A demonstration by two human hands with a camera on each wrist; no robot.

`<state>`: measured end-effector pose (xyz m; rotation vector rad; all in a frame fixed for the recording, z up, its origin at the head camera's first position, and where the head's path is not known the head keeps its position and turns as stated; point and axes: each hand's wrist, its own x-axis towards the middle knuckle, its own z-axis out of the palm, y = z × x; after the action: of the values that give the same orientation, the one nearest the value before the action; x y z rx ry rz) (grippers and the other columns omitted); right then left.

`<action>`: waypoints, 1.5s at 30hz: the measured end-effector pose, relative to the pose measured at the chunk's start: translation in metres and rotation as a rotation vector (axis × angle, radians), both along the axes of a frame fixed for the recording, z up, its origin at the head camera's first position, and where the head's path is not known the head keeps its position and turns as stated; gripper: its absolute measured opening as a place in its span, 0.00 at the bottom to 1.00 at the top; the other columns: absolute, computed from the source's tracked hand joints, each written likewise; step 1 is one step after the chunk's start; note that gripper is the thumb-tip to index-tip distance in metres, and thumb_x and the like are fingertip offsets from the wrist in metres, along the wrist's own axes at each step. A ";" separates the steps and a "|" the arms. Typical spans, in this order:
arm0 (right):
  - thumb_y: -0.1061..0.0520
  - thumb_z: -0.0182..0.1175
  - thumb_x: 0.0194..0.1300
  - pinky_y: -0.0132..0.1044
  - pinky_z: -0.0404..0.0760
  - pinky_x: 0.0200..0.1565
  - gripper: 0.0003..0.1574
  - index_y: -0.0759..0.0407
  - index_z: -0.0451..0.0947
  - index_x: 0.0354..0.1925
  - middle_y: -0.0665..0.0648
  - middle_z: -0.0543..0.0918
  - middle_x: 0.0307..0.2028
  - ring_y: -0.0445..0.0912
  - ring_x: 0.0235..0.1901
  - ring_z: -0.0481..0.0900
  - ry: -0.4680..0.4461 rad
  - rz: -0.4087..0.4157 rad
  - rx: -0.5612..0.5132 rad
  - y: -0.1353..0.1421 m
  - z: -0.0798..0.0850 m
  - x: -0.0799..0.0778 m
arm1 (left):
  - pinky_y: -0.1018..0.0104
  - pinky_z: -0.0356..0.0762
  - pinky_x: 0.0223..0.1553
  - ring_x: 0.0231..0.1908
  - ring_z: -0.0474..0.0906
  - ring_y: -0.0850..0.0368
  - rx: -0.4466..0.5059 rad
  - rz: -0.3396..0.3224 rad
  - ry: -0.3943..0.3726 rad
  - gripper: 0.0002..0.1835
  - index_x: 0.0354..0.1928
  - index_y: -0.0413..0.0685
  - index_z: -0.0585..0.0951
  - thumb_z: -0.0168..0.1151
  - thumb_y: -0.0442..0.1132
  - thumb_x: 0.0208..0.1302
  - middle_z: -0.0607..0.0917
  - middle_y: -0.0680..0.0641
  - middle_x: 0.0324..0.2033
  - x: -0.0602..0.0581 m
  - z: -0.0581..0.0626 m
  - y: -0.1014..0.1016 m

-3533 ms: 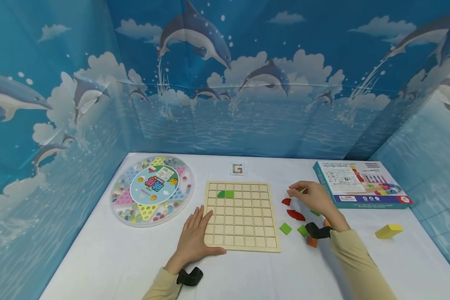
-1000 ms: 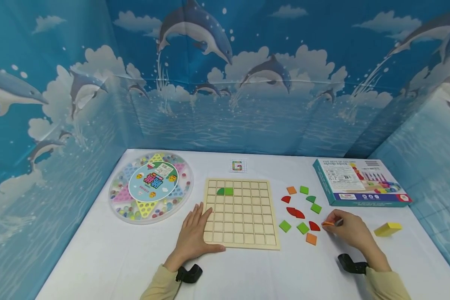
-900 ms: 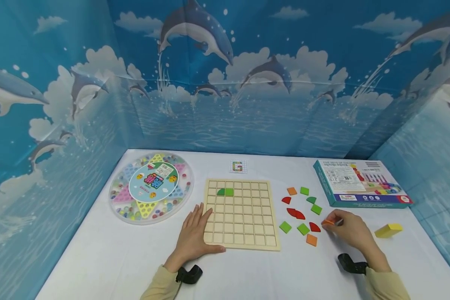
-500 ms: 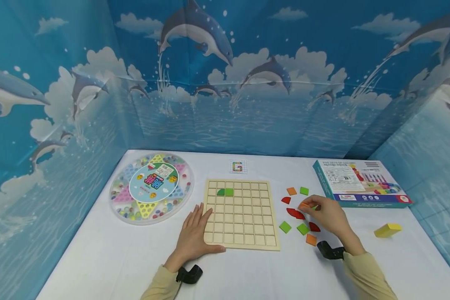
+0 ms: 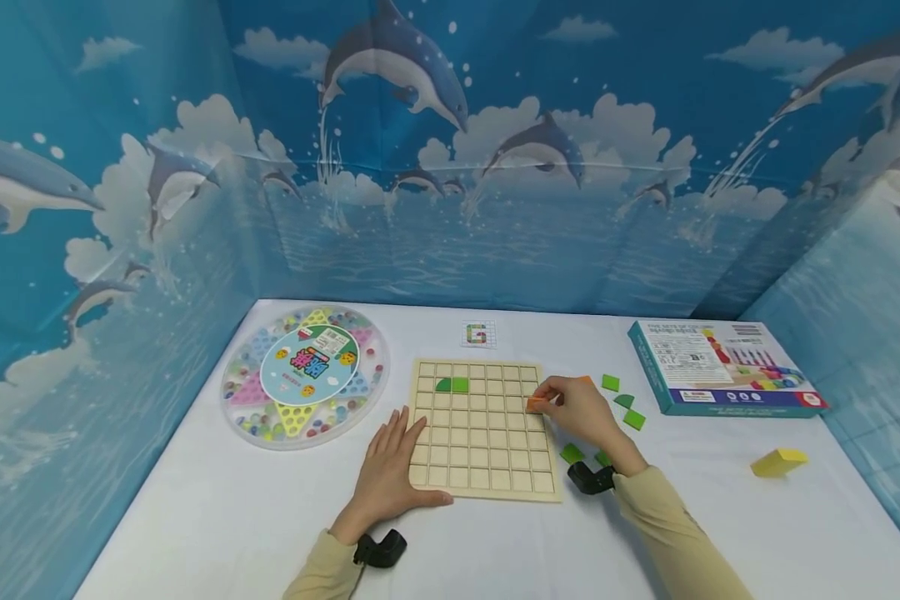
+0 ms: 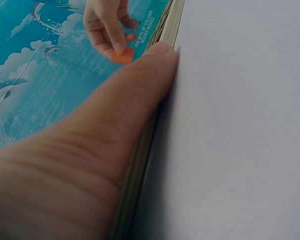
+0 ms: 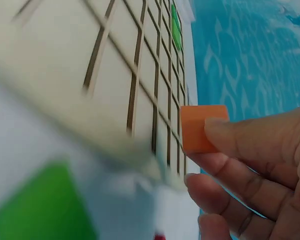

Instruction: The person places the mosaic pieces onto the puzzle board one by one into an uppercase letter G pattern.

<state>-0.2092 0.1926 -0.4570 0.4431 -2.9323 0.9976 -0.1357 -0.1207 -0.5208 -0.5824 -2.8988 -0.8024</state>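
My right hand (image 5: 581, 410) pinches an orange square tile (image 7: 196, 127) between thumb and fingers, held over the right edge of the wooden grid board (image 5: 487, 437). The left hand (image 5: 388, 475) lies with fingers spread on the board's left edge; its thumb (image 6: 140, 75) runs along the near edge in the left wrist view. In the board's upper left cells sit a green quarter-circle tile (image 5: 443, 385) and a green square tile (image 5: 460, 385) side by side. A small card (image 5: 479, 335) with a coloured G pattern lies behind the board.
Right of the board lie loose green tiles (image 5: 633, 419); the right arm hides other pieces. A boxed toy set (image 5: 727, 367) is at the back right, with a yellow block (image 5: 778, 462) nearer. A round marble game (image 5: 303, 379) lies at the left.
My right hand first hovered over the loose tiles, then pinched an orange tile at the far right of them. It has since carried that tile left to the board. My left hand stays put.
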 end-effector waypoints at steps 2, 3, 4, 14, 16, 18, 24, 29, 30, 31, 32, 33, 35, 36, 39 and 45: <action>0.55 0.68 0.58 0.37 0.70 0.23 0.05 0.53 0.83 0.34 0.49 0.81 0.31 0.42 0.24 0.73 -0.015 0.006 -0.024 -0.011 0.000 -0.005 | 0.50 0.39 0.68 0.71 0.39 0.44 -0.001 0.002 -0.002 0.64 0.72 0.43 0.57 0.69 0.72 0.36 0.50 0.36 0.71 0.000 0.000 0.000; 0.56 0.69 0.57 0.37 0.70 0.23 0.05 0.53 0.83 0.33 0.49 0.81 0.30 0.42 0.24 0.73 -0.023 0.005 -0.034 -0.016 -0.001 -0.007 | 0.50 0.39 0.68 0.71 0.39 0.44 -0.002 0.002 -0.004 0.64 0.72 0.43 0.57 0.69 0.72 0.36 0.50 0.36 0.71 0.000 0.000 0.000; 0.56 0.69 0.57 0.37 0.70 0.23 0.05 0.53 0.83 0.33 0.49 0.80 0.29 0.42 0.23 0.73 -0.026 0.010 -0.044 -0.021 -0.002 -0.009 | 0.50 0.39 0.68 0.71 0.39 0.44 -0.004 0.004 -0.007 0.64 0.72 0.44 0.57 0.69 0.72 0.36 0.50 0.36 0.71 0.000 0.000 0.000; 0.59 0.66 0.59 0.37 0.73 0.26 0.06 0.56 0.86 0.37 0.49 0.82 0.30 0.42 0.25 0.73 -0.027 0.014 -0.093 -0.062 -0.008 -0.024 | 0.49 0.40 0.67 0.71 0.40 0.43 -0.010 -0.001 -0.006 0.64 0.72 0.43 0.57 0.68 0.73 0.37 0.50 0.36 0.71 0.002 0.000 0.000; 0.60 0.66 0.59 0.37 0.73 0.26 0.05 0.56 0.86 0.36 0.49 0.82 0.29 0.42 0.25 0.74 0.006 0.019 -0.091 -0.067 -0.007 -0.026 | 0.49 0.40 0.67 0.71 0.40 0.43 -0.009 -0.002 -0.002 0.64 0.72 0.43 0.57 0.68 0.73 0.37 0.50 0.36 0.71 0.000 0.001 0.000; 0.61 0.65 0.60 0.37 0.74 0.26 0.04 0.58 0.85 0.35 0.49 0.81 0.28 0.42 0.25 0.75 0.029 0.020 -0.086 -0.071 -0.008 -0.028 | 0.49 0.40 0.67 0.71 0.40 0.43 -0.010 -0.003 -0.004 0.64 0.72 0.43 0.57 0.68 0.73 0.37 0.50 0.36 0.71 0.000 0.001 0.000; 0.59 0.65 0.61 0.38 0.74 0.25 0.02 0.57 0.81 0.34 0.49 0.79 0.27 0.43 0.25 0.76 0.015 -0.013 -0.057 -0.080 -0.011 -0.038 | 0.49 0.40 0.67 0.71 0.40 0.44 -0.011 0.005 -0.013 0.64 0.72 0.44 0.57 0.68 0.73 0.37 0.50 0.36 0.71 0.000 0.001 -0.001; 0.60 0.64 0.62 0.37 0.73 0.25 0.02 0.57 0.81 0.35 0.49 0.79 0.27 0.42 0.24 0.75 -0.018 -0.017 -0.059 -0.083 -0.013 -0.042 | 0.49 0.40 0.67 0.71 0.39 0.44 -0.017 0.008 -0.013 0.64 0.72 0.45 0.57 0.67 0.74 0.37 0.50 0.36 0.71 0.000 0.000 0.000; 0.60 0.64 0.62 0.38 0.73 0.26 0.02 0.57 0.81 0.35 0.49 0.79 0.27 0.43 0.24 0.75 -0.028 -0.014 -0.062 -0.083 -0.013 -0.042 | 0.49 0.40 0.67 0.71 0.39 0.44 -0.015 0.006 -0.013 0.64 0.72 0.45 0.57 0.67 0.74 0.37 0.50 0.36 0.71 0.000 0.000 0.000; 0.61 0.64 0.61 0.38 0.74 0.27 0.02 0.58 0.81 0.35 0.49 0.79 0.27 0.43 0.25 0.75 -0.035 -0.009 -0.064 -0.083 -0.014 -0.042 | 0.49 0.40 0.67 0.71 0.39 0.44 -0.014 0.006 -0.014 0.64 0.72 0.45 0.57 0.67 0.74 0.37 0.50 0.36 0.71 0.000 0.000 0.000; 0.61 0.64 0.61 0.39 0.74 0.28 0.03 0.57 0.81 0.36 0.49 0.79 0.28 0.44 0.26 0.75 -0.041 -0.005 -0.063 -0.083 -0.015 -0.043 | 0.49 0.40 0.67 0.71 0.39 0.44 -0.013 0.006 -0.013 0.64 0.72 0.45 0.57 0.67 0.74 0.37 0.50 0.36 0.71 0.001 0.000 -0.001; 0.61 0.64 0.60 0.40 0.74 0.30 0.04 0.57 0.81 0.37 0.49 0.78 0.29 0.44 0.27 0.76 -0.043 0.001 -0.057 -0.083 -0.015 -0.043 | 0.49 0.40 0.67 0.71 0.39 0.44 -0.012 0.007 -0.012 0.64 0.72 0.45 0.57 0.67 0.74 0.37 0.50 0.36 0.71 0.001 -0.001 -0.001; 0.61 0.64 0.59 0.42 0.75 0.34 0.07 0.56 0.82 0.38 0.50 0.78 0.31 0.45 0.31 0.76 -0.041 0.015 -0.034 -0.082 -0.016 -0.043 | 0.49 0.40 0.67 0.71 0.39 0.44 -0.012 0.007 -0.010 0.64 0.72 0.45 0.57 0.67 0.74 0.37 0.50 0.36 0.71 0.001 -0.001 -0.001; 0.60 0.65 0.59 0.43 0.76 0.35 0.08 0.56 0.82 0.39 0.51 0.77 0.32 0.46 0.33 0.76 -0.037 0.024 -0.020 -0.082 -0.016 -0.043 | 0.49 0.40 0.67 0.71 0.39 0.44 -0.010 0.006 -0.008 0.64 0.72 0.45 0.57 0.67 0.74 0.37 0.50 0.36 0.71 0.000 -0.001 0.000; 0.59 0.66 0.58 0.45 0.76 0.40 0.11 0.56 0.83 0.42 0.53 0.77 0.35 0.49 0.37 0.75 -0.015 0.045 0.025 -0.079 -0.016 -0.043 | 0.49 0.40 0.67 0.71 0.39 0.44 -0.005 0.005 -0.002 0.64 0.72 0.45 0.57 0.67 0.74 0.37 0.50 0.36 0.71 0.000 0.000 0.000; 0.58 0.66 0.59 0.44 0.75 0.37 0.15 0.55 0.84 0.46 0.55 0.75 0.36 0.48 0.34 0.72 -0.037 0.066 0.051 -0.075 -0.015 -0.041 | 0.48 0.41 0.67 0.71 0.40 0.43 -0.003 0.001 0.010 0.64 0.72 0.44 0.58 0.66 0.75 0.37 0.51 0.35 0.71 0.000 -0.002 -0.001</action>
<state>-0.2503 0.1176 -0.4720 0.5321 -3.0004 0.9488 -0.1356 -0.1214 -0.5227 -0.5833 -2.8911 -0.7931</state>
